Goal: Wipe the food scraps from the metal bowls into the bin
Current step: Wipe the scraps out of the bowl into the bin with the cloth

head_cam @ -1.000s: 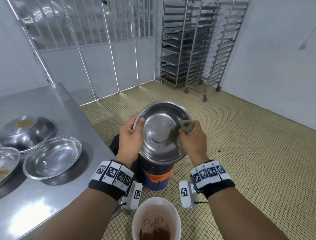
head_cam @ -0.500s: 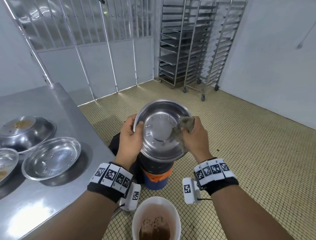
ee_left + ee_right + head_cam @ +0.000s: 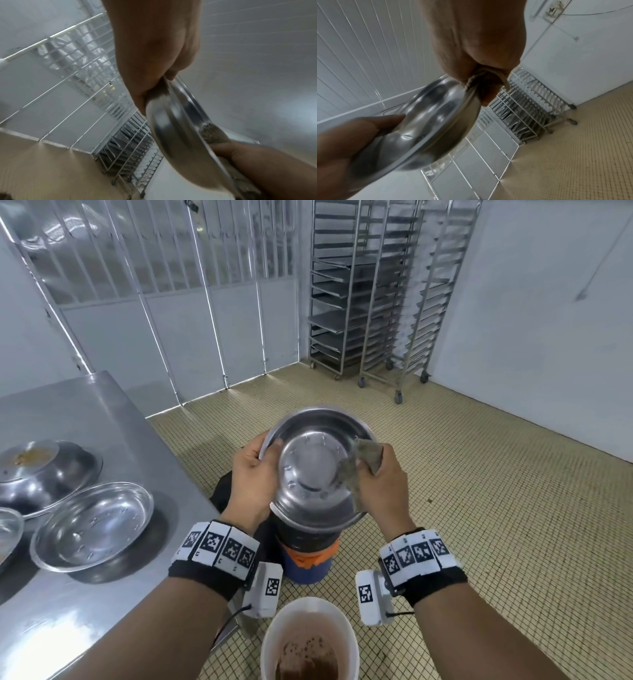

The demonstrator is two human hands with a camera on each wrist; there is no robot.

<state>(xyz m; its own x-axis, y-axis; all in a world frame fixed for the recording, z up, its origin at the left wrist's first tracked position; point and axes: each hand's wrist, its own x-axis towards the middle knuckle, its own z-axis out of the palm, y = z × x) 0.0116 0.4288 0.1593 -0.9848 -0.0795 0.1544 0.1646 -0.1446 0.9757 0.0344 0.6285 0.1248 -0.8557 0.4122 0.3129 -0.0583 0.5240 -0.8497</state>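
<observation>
A metal bowl is held tilted toward me above a dark bin with an orange band. My left hand grips its left rim, thumb inside. My right hand pinches a grey-brown cloth and presses it against the bowl's right inner wall. In the left wrist view the bowl shows edge-on with the cloth over its rim. The right wrist view has the bowl from underneath and the cloth bunched in my fingers. The bowl's inside looks shiny.
A steel table stands at the left with a shallow dish, an upturned bowl bearing brown residue and another bowl's edge. A white bucket with brown scraps sits below my wrists. Wheeled racks stand far behind.
My right hand with the cloth has slid up the bowl's right side toward the rim. The bowl has stayed tilted over the bin in my left hand.
</observation>
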